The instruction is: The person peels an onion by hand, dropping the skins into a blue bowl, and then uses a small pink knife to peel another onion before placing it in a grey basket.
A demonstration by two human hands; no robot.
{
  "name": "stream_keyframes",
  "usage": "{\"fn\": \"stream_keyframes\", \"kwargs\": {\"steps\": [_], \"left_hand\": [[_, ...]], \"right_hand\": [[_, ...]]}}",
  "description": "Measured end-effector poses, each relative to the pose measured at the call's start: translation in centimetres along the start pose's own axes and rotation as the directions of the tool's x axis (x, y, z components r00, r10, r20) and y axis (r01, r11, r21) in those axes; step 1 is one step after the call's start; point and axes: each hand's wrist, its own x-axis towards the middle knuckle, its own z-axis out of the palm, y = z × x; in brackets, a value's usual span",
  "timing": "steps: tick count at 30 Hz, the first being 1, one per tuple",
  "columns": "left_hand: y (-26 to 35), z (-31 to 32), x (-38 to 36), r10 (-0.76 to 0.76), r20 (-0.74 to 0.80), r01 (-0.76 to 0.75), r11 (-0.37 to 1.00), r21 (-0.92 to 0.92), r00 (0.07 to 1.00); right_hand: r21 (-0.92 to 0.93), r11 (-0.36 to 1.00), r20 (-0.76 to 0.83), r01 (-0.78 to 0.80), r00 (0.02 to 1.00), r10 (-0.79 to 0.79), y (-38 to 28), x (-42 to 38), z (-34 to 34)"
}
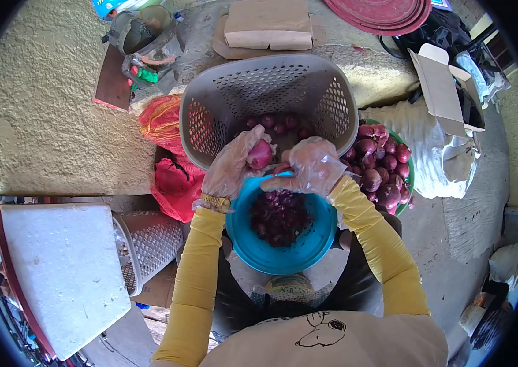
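On my feed, the left hand (229, 166) pinches an onion (259, 155) (blue basin (265, 260) just below); the right hand (315, 163) beside it, I can't tell.

A red onion (259, 154) in the left hand (231, 164), near a blue bowl (280, 260)
The right hand (314, 162) is just beside the onion, partly over the bowl's edge; both hands wear thin see-through gloves (215, 180); dark red onion peels (278, 221) lie in the bowl; past it stands a gray-brown basket (190, 116) with holes and small onions (280, 128) low inside; on the right, a green tub (411, 183) is piled with big onions (372, 179).
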Motion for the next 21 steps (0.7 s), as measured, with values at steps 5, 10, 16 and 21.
{"fn": "stream_keyframes", "kwargs": {"steps": [5,10,16,21], "left_hand": [[0.3,0.7,-0.3,-0.062,-0.036,0.064,0.995,0.071,0.997],[0.1,0.7,-0.1,-0.077,-0.022,0.079,0.990,0.117,0.997],[-0.5,0.7,-0.1,-0.060,0.016,0.058,0.996,0.067,0.998],[0.1,1.2,-0.4,-0.019,-0.008,0.021,0.974,0.228,1.000]], "right_hand": [[0.028,0.996,-0.140,-0.087,0.986,0.090,0.5,0.0,-0.3],[0.047,0.993,-0.108,-0.112,0.987,0.117,0.6,-0.1,-0.3],[0.057,0.990,-0.058,-0.126,0.990,0.129,1.0,-0.1,-0.1],[0.002,0.995,-0.122,-0.098,0.988,0.098,1.4,-0.1,0.7]]}}
